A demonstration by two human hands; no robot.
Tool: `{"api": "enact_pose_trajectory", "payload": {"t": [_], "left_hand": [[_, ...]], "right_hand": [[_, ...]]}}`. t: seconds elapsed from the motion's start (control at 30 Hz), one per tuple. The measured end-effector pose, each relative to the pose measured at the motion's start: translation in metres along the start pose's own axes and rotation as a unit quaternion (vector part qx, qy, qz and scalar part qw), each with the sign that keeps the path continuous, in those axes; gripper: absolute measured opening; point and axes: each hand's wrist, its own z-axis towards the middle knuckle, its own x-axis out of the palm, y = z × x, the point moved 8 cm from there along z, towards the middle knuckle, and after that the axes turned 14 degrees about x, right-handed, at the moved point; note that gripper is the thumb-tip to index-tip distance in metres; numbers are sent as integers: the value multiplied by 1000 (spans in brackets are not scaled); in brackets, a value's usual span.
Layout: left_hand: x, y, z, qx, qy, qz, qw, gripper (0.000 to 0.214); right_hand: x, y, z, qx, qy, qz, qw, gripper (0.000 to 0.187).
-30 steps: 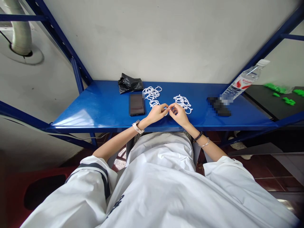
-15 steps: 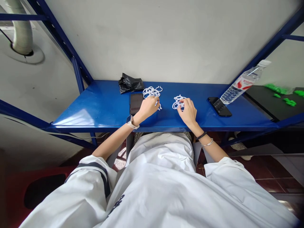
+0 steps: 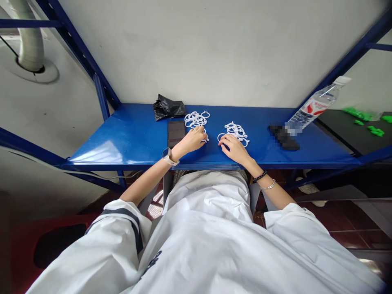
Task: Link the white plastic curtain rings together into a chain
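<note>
A smooth blue metal table [image 3: 134,130] is catching a bright reflection at its left end, while a white fabric shirt [image 3: 202,237] is creasing softly below it. A clear plastic bottle [image 3: 317,105] with a white cap is standing toward the right, and a crumpled, glossy black plastic bag [image 3: 168,108] is lying near the wall. The left hand [image 3: 192,139] is curling beside a flat, dark rectangular device [image 3: 177,131], its fingers bending over the near rings of one tangled heap of white rings [image 3: 196,119]. The right hand [image 3: 235,149] is resting half open, its fingertips meeting a ring at the edge of a second heap of white rings [image 3: 237,130]; whether either hand is gripping a ring, I cannot tell. Compared with half a second ago, the right hand is sitting lower and nearer the table's front edge, exposing more of its heap, while the left is staying almost in place.
</note>
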Motion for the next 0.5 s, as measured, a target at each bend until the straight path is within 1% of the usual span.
{"api": "enact_pose_trajectory", "payload": {"t": [0.13, 0.33, 0.4, 0.5], "left_hand": [[2, 0, 2, -3, -19, 19, 1000, 26], [-10, 6, 1, -8, -64, 1, 998, 24], [-15, 10, 0, -10, -85, -27, 996, 21], [-23, 19, -1, -20, -131, -111, 985, 16]], "right_hand": [[2, -4, 1, 10, 11, 11, 1000, 17], [3, -5, 1, 22, 18, 20, 999, 16], [3, -5, 1, 24, 20, 20, 999, 15], [3, -6, 1, 24, 24, 20, 999, 15]]}}
